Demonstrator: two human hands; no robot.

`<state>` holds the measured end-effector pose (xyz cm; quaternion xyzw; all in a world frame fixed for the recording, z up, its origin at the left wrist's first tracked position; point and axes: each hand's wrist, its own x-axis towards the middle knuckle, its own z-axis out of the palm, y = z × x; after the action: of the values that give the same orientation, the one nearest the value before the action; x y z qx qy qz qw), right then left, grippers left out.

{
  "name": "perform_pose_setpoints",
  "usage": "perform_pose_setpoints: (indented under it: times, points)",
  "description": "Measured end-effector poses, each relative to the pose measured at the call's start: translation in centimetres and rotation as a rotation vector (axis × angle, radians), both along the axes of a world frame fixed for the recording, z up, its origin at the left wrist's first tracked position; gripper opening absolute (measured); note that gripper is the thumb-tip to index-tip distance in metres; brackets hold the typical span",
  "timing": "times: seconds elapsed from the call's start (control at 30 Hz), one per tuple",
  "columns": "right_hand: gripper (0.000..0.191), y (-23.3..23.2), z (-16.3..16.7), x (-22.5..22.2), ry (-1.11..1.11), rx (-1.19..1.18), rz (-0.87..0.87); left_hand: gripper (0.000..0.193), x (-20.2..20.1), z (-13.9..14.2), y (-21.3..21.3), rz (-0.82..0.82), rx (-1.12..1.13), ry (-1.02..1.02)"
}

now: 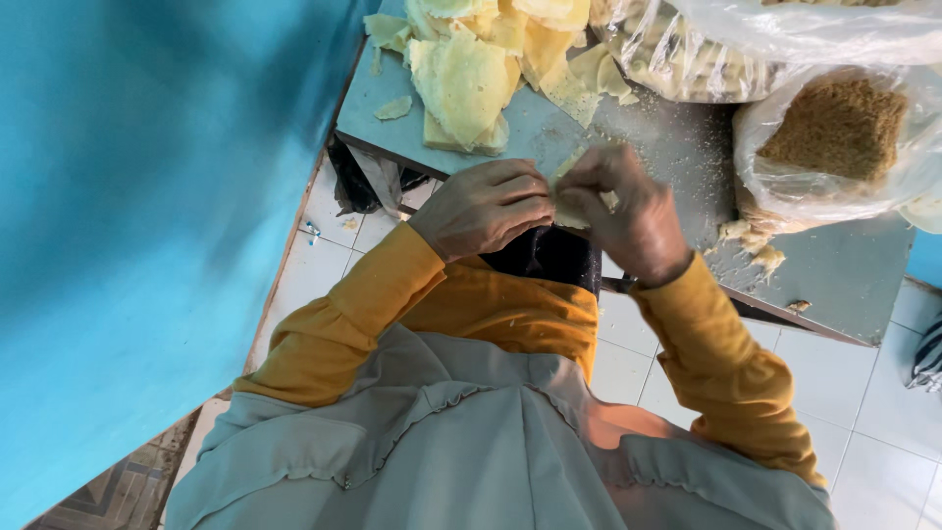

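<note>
Both hands meet over the near edge of a steel table (844, 265). My left hand (486, 206) and my right hand (623, 211) pinch a small pale yellow piece of thin wrapper dough (567, 208) between their fingertips. The piece is mostly hidden by the fingers. Farther back on the table lies a loose pile of thin yellow wrapper sheets (466, 79). Orange sleeves cover both forearms.
A clear plastic bag of brown crumbly filling (834, 128) stands at the right of the table, another filled plastic bag (687, 59) behind it. Crumbs are scattered on the steel. A blue wall (147, 196) rises at the left. White floor tiles (863, 412) lie below.
</note>
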<state>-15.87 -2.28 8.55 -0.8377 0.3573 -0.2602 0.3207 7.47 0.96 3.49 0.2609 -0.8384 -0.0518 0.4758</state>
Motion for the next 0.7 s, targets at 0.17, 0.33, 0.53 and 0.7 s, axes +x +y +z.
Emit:
perform_pose_setpoints:
  times: [0.17,0.33,0.53,0.7]
  points:
    - [0.038,2.7,1.6,-0.6,0.223,-0.634,0.114,0.015,-0.1,-0.5,0.1,0.022,0.023,-0.013]
    - [0.027,3.3,0.8,-1.5,0.151,-0.486,-0.189,0.009,-0.6,-0.5,1.3,0.219,-0.060,-0.094]
    - [0.030,2.9,0.7,-1.3,0.177,-0.299,-0.267,0.013,-1.5,-0.4,3.4,0.458,-0.160,-0.207]
    - [0.041,2.9,2.1,-0.4,0.239,-0.291,-0.207,0.019,-2.3,-0.6,3.8,0.460,-0.149,-0.173]
